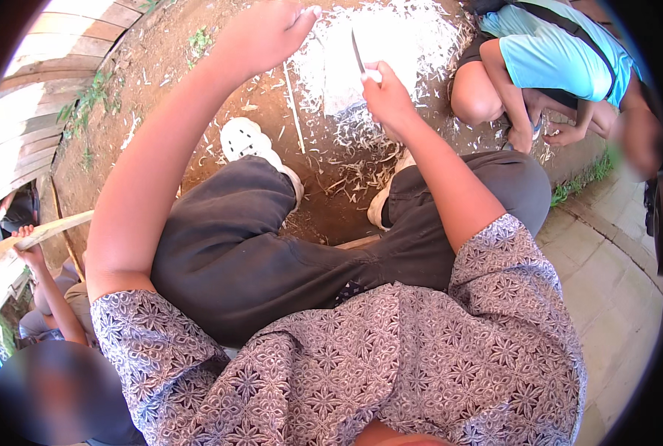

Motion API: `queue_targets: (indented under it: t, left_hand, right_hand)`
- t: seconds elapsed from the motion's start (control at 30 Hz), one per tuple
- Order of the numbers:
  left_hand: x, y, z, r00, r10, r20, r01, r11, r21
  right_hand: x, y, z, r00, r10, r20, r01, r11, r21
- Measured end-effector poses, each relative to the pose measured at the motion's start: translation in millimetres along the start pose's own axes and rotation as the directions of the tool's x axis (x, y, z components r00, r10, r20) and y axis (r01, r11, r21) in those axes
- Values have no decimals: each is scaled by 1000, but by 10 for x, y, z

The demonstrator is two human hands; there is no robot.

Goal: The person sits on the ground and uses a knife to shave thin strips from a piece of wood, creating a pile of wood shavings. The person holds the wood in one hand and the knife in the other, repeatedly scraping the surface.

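My right hand (388,99) is wrapped round the handle of a knife (357,50), whose narrow blade points up and away from me. The handle is mostly covered by my fingers. To the left, my left hand (266,36) is raised with its fingers curled in and its thumb pressed over them. Glare and the curled fingers hide what it holds, if anything. Beyond and below both hands lies a heap of pale wood shavings (428,37), partly washed out by sunlight. A thin pale strip (294,108) lies on the soil below my left hand.
My cream clogs (253,141) rest on brown soil. At right, a person in a light blue shirt (558,52) crouches close by over paving (606,275). At lower left, another person's hand grips a long wooden piece (41,238). A plank wall (41,89) runs along the left.
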State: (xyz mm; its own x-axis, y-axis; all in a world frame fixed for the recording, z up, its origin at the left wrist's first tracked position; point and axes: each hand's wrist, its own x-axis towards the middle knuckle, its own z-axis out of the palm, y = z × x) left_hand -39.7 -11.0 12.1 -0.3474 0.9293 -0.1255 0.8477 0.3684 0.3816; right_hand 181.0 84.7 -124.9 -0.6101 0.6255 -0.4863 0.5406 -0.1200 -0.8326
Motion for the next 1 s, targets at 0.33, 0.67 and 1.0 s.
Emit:
queue_targets:
  t: [0.33,0.67,1.0]
  left_hand:
    - [33,80,78,986,78,-149,-87,994,-59]
    - [14,47,-73,994,105,-13,-106,992,-71]
    - [21,91,-34,964,261,-50,-258,964,60]
  right_hand:
    - [20,-142,241,988,-156,21,155,988,9]
    - [-147,348,-81,992,87,94,-60,964,-258]
    - [-45,-289,181,979,-203,32,203,979,5]
